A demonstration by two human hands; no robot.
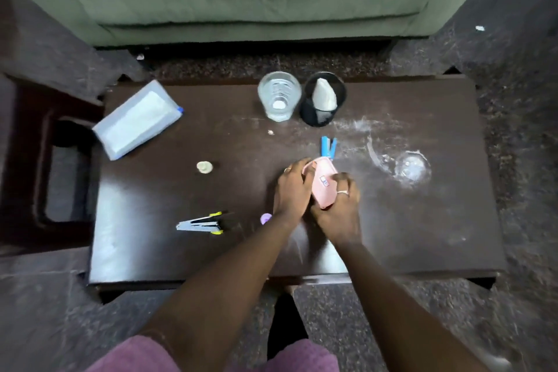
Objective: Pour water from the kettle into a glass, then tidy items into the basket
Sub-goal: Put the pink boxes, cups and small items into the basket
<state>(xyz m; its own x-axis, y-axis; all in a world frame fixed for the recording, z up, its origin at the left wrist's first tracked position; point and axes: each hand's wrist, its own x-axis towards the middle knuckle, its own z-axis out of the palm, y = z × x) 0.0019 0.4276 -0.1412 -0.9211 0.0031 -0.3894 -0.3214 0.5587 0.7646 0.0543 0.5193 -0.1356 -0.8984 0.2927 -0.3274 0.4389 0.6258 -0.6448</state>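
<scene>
Holding a small pink plastic container [323,183] between them, the left hand [294,187] and right hand [339,205] are near the middle of the dark wooden surface [151,251].

Grip: the fingers of both hands curl round the container, the left on its left flank and the right at its near right end. Neither hand has anything else. I take this container to be the basket. Two blue stick-like items [328,146] show at its far end; whether they sit inside it or lie just beyond cannot be told. The clear drinking glass [279,96] stands filled at the far edge. No kettle is in view.

Risks:
- Tilting the container could let the blue items slide out.
- A wet smear [374,154] and a clear glass piece [412,167] lie to the right, so a sweep that way would drag through water.
- A reach forward could knock the full glass, which stands just beside the black mesh cup [322,98] holding something white.

Also present:
- A clear plastic box with a blue clip [137,121], far left.
- A cream round piece [204,167].
- A metal stapler-like tool with yellow tips [199,224], near left.
- A lilac round object [265,218], partly hidden by the left wrist, which blocks any pick-up of it.
</scene>
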